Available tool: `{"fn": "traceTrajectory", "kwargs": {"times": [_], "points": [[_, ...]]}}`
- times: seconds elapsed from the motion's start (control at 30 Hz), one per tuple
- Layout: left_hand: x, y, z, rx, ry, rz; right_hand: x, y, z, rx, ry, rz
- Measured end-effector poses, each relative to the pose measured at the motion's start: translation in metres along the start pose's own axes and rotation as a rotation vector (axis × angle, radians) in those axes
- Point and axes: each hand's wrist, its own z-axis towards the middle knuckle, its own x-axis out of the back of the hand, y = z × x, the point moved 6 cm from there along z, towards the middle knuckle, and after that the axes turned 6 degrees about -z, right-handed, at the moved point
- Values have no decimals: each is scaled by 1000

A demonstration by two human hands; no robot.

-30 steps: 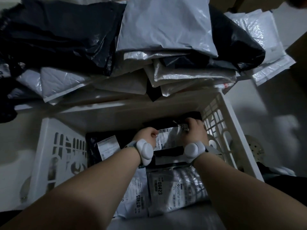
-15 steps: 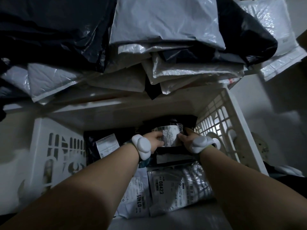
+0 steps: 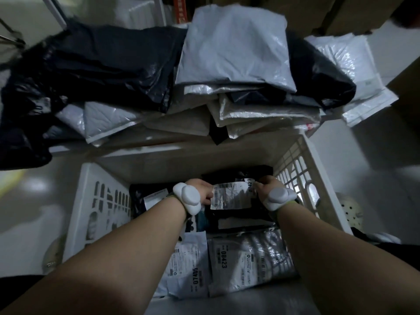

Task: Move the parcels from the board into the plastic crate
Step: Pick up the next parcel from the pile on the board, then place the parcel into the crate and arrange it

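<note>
I see left hand (image 3: 203,192) and right hand (image 3: 267,189) pinching black parcel (image 3: 234,196) by its label, low inside plastic crate (image 3: 304,169). Several parcels already in crate. Big pile (image 3: 204,87) left on board; I judge task early.

Things around the floor

A pale shoe with holes (image 3: 351,212) sits on the shiny grey floor (image 3: 375,160), right of the right hand. Brown boxes (image 3: 354,12) stand far beyond it.
</note>
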Motion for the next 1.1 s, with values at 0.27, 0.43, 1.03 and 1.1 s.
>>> {"fn": "traceTrajectory", "kwargs": {"times": [0.27, 0.43, 1.03, 1.1], "points": [[16, 16, -60, -81, 41, -116, 26, -36, -53, 176, -18, 99], [28, 32, -91, -195, 88, -150, 51, -52, -88, 289, 46, 198], [0, 153, -190, -619, 33, -171, 203, -73, -177, 497, 178, 409], [-6, 167, -196, -658, 38, -171, 213, -69, -177, 486, 202, 422]]}}
